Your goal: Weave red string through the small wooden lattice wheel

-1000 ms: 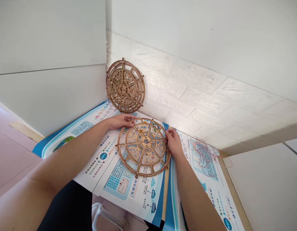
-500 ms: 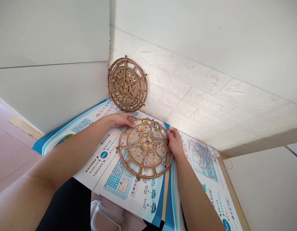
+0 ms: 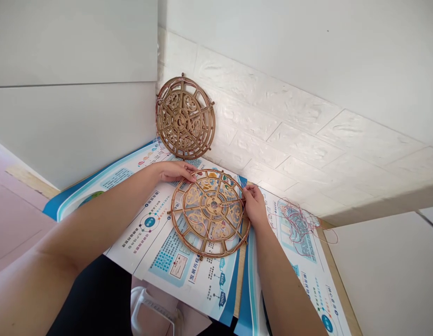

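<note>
left hand (image 3: 179, 171): bent rightward, pinching | right hand (image 3: 253, 205): curled, pinching | arms (image 3: 107, 207): bare, stretched forward

Soft, fairly bright light
You get a pale sheen across the brick-patterned wall (image 3: 268, 130), shadow low at its right, your left hand (image 3: 177, 171) and right hand (image 3: 254, 205) reasonably crisp, wide-angle stretching toward the edges.

This looks like a small indoor craft corner — whether in a home or a workshop cannot be told. Printed posters (image 3: 188, 294) cover most of a wooden counter (image 3: 337, 280), set between plain pale panels (image 3: 72, 42) and a white brick-patterned wall (image 3: 272, 112). A cut-out wheel (image 3: 185, 122) leaning upright and a loose tangle of wire (image 3: 300, 221) suggest handwork — the floor (image 3: 13, 214) is pinkish tile.
</note>
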### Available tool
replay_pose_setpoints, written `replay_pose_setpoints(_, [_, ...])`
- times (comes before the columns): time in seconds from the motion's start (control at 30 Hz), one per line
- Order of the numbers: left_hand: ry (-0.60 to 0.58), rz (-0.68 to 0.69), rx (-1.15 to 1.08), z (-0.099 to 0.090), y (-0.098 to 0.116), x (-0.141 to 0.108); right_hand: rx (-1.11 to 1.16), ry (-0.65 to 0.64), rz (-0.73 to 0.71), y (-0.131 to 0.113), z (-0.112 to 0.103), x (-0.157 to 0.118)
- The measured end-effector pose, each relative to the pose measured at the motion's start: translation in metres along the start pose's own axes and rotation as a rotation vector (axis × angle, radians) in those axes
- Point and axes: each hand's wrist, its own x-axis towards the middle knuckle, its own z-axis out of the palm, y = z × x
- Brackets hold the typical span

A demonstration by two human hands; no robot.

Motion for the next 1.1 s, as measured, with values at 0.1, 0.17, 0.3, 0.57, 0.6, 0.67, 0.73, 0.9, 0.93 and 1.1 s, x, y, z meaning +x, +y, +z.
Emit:
replay_pose_setpoints(0.1, [0.001,0.002,-0.016,0.0,-0.001,0.001,0.013,-0.006,0.01,0.0,0.0,0.0])
replay_pose_setpoints(0.17, [0.005,0.002,-0.025,0.001,-0.001,0.0,0.035,-0.015,0.027,-0.001,0.0,0.0])
replay_pose_setpoints(0.3, [0.009,-0.004,-0.033,0.003,0.002,-0.003,0.038,-0.017,0.027,-0.001,0.0,-0.001])
replay_pose_setpoints(0.57, [0.0,0.012,-0.051,-0.003,-0.004,-0.002,0.06,-0.025,0.034,-0.004,0.002,-0.003])
replay_pose_setpoints(0.6, [-0.004,0.02,-0.043,-0.004,-0.005,-0.001,0.057,-0.023,0.029,-0.004,0.002,-0.003])
replay_pose_setpoints(0.67, [-0.033,0.032,-0.027,-0.007,-0.007,0.001,0.044,-0.017,0.023,-0.005,0.002,-0.004])
replay_pose_setpoints(0.73, [-0.065,0.03,-0.014,-0.009,-0.009,0.002,0.035,-0.008,0.027,-0.007,0.002,-0.005])
replay_pose_setpoints(0.9, [-0.04,0.018,0.004,-0.012,-0.011,0.002,0.053,0.012,0.046,-0.009,0.002,-0.006])
replay_pose_setpoints(0.93, [-0.04,0.016,0.012,-0.012,-0.011,0.003,0.065,0.012,0.046,-0.009,0.002,-0.006])
replay_pose_setpoints(1.1, [-0.052,0.011,0.049,-0.013,-0.012,0.005,0.089,0.015,0.054,-0.01,0.004,-0.005])
